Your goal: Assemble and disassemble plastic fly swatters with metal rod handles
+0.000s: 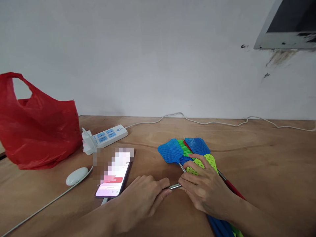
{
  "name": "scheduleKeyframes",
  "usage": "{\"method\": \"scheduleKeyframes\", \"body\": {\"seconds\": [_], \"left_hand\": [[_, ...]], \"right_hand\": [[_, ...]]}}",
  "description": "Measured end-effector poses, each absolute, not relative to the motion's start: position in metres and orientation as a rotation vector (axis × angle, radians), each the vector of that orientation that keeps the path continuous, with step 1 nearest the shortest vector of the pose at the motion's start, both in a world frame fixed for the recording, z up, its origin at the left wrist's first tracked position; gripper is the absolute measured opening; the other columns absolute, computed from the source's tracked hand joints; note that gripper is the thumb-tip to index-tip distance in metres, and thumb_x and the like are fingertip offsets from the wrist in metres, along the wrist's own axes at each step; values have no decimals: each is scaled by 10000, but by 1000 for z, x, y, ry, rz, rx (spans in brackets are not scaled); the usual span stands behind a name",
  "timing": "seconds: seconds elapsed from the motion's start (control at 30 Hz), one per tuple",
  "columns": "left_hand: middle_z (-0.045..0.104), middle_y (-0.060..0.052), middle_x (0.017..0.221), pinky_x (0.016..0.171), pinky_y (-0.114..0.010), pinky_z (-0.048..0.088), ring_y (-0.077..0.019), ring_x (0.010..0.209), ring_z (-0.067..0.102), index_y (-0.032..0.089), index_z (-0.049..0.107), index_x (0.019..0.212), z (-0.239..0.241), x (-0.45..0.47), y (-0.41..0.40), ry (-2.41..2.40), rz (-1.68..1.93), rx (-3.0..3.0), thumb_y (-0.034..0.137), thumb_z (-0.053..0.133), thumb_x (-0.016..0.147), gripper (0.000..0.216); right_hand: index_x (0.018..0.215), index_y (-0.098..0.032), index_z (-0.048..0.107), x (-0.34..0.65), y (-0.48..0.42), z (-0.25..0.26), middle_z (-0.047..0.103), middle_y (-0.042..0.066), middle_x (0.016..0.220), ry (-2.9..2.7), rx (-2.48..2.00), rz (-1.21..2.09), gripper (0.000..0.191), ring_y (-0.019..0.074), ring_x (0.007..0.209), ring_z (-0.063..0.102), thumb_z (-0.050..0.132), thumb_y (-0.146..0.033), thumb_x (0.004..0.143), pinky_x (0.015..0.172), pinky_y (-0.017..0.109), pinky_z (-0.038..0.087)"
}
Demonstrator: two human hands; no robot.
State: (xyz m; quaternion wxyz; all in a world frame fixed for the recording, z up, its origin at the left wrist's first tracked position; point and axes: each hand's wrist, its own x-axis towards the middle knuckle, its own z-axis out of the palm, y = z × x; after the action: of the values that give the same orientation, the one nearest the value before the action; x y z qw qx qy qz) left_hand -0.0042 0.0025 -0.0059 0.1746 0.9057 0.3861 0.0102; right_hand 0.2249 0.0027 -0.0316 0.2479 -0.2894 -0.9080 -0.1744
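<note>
Handling seems under way; no finished piece is distinguishable. Lower centre: my left hand (145, 194) pinches one metal rod (175, 186), my right hand (203, 186) gripping it opposite. Right of centre: two plainly visible blue swatter heads (171, 150), one green head (183, 147), one yellow-green head (210, 160); overlap hides the full count.

Fly swatters (171, 150) right of phone (114, 188), power strip (111, 135) behind phone.

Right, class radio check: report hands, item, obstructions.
Left hand, right hand: both gripping slim silver metal rod. Perforated blue plastic paddles just beyond. Lit rectangular smartphone leftward, clear of rod.
</note>
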Motion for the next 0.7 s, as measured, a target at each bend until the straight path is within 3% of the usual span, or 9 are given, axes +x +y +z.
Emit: {"method": "scheduleKeyframes", "body": {"seconds": [0.4, 0.7], "left_hand": [[655, -35, 808, 620, -318, 380, -233, 723, 629, 220, 572, 911, -14, -6, -1, 1078, 30, 2555, 396, 271, 1076, 386], [666, -36, 787, 607, -311, 391, -223, 674, 629, 224, 574, 894, -11, -27, 3, 1142, 11, 2542, 417, 209, 1073, 450]], "right_hand": [[733, -199, 621, 220, 3, -27, 600, 2, 662, -2570, -719, -645, 198, 209, 783, 538, 583, -129, 915, 1001, 457, 353], [660, -211, 589, 252, 18, -24, 605, 2, 636, -2559, -817, -522, 245, 218, 826, 535, 601, -146, 896, 922, 434, 393]]}}
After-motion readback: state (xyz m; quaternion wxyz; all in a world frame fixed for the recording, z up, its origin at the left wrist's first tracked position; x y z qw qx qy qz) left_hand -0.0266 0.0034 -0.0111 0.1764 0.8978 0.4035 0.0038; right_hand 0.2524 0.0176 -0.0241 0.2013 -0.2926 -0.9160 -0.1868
